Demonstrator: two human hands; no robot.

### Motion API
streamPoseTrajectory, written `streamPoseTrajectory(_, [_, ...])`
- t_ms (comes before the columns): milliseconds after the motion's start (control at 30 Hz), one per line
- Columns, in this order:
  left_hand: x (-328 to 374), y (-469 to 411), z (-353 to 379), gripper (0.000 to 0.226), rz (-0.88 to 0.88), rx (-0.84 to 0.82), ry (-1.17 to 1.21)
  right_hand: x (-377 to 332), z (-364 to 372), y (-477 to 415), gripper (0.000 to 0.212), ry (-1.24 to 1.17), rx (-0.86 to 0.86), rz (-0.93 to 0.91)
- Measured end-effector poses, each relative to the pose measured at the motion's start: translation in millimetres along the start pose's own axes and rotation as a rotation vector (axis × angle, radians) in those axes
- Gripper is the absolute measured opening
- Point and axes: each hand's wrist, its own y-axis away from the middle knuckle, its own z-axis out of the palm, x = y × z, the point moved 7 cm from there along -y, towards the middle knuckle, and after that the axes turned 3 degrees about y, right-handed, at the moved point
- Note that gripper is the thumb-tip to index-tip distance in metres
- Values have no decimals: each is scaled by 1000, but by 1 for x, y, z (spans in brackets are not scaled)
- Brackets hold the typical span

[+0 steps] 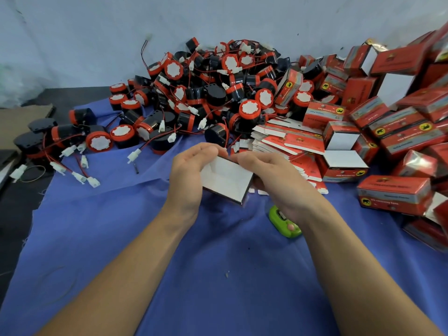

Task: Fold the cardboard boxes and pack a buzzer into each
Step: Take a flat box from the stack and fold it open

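Above the blue cloth I hold a cardboard box [226, 180] between both hands, its white inside facing me and its open mouth up. My left hand [188, 175] grips its left side with fingers curled over the top edge. My right hand [271, 175] grips the right side, fingertips meeting the left hand's at the top. A big heap of black and red buzzers [213, 93] with white connectors lies behind. A stack of flat unfolded boxes [288, 139] lies just right of my hands.
Folded red boxes [397, 132] pile up along the right, some open with white insides showing. A green gadget [286, 221] lies on the blue cloth [121, 226] under my right wrist. Loose buzzers [72, 137] and brown cardboard [21, 122] sit at the left.
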Motion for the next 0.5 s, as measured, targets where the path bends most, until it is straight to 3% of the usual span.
streamPoseTrajectory(33, [4,0,-3,29,41,29,19,-3,-1,0,29,-93,-10,-27])
streamPoseTrajectory(200, [16,-2,-7,37,129,-12,-21,-19,1,5,45,-317,36,-234])
streamPoseTrajectory(333, [20,-3,-17,38,150,45,-19,-15,15,3,49,-438,41,-217])
streamPoseTrajectory(500, [28,-8,-22,30,171,44,105,-18,29,3,48,-530,-94,-239])
